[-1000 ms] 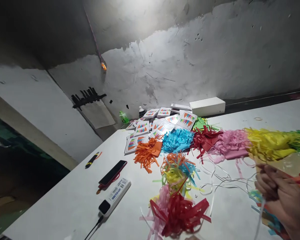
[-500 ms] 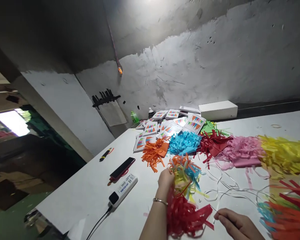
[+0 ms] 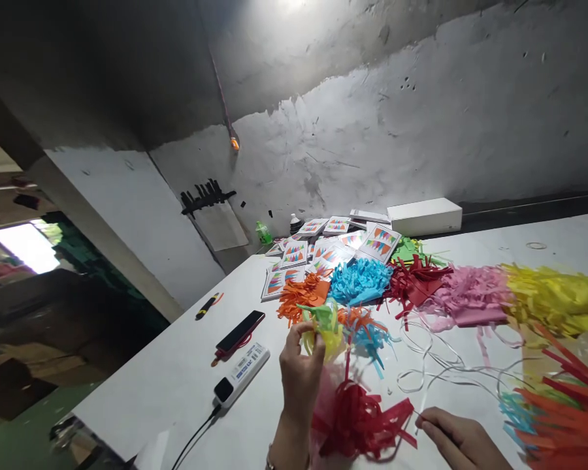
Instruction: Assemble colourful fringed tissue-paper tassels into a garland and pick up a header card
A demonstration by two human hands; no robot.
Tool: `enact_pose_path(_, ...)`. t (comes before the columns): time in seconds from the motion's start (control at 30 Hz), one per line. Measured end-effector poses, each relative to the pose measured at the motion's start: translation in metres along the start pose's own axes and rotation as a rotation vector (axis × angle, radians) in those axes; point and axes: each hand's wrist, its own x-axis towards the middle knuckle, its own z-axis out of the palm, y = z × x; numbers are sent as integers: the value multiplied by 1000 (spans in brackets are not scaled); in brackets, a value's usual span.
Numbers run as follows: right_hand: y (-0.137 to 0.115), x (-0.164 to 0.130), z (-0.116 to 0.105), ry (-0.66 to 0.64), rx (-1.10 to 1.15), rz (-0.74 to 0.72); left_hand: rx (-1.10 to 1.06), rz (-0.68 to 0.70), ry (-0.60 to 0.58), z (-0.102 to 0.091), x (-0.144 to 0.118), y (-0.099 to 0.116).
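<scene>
My left hand [image 3: 301,365] is raised over the table with its fingers curled round a yellow and green paper tassel [image 3: 327,339]. Right behind it lie orange and blue tassel strips [image 3: 371,339]. My right hand [image 3: 460,434] pinches a thin white string [image 3: 418,418] between thumb and forefinger. Red paper tassels [image 3: 360,421] lie between my two hands, their strips reaching close to my right fingertips. Pink strips hang below my left hand, partly blurred. Loops of white cord [image 3: 431,359] lie on the table beyond my right hand.
Fringed paper bundles in orange [image 3: 301,297], blue [image 3: 360,281], dark red [image 3: 416,284], pink [image 3: 473,294] and yellow [image 3: 558,294] form a row. Behind them are printed packs [image 3: 379,241] and a white box [image 3: 424,217]. At left lie a phone [image 3: 240,333], a power strip [image 3: 244,372] and a cutter [image 3: 206,305].
My left hand has moved left and up, lifting the yellow and green tassel away from the orange and blue strips. My right hand has barely moved and still pinches the string.
</scene>
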Motion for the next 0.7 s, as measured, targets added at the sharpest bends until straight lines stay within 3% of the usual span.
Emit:
enact_pose_path(0.2,5,0,-6,25,-32,27,-252,-44,-154,5,-21,21)
enact_pose_path(0.4,-32,-11,-22,148,169,108,-897,-538,-424,15,-67,41)
enact_pose_path(0.53,-62,-16,-18,199,448,165,-981,-668,-474,27,-99,52)
enact_pose_path(0.7,-91,-15,-11,51,633,185,-1052,-810,-468,38,-127,55)
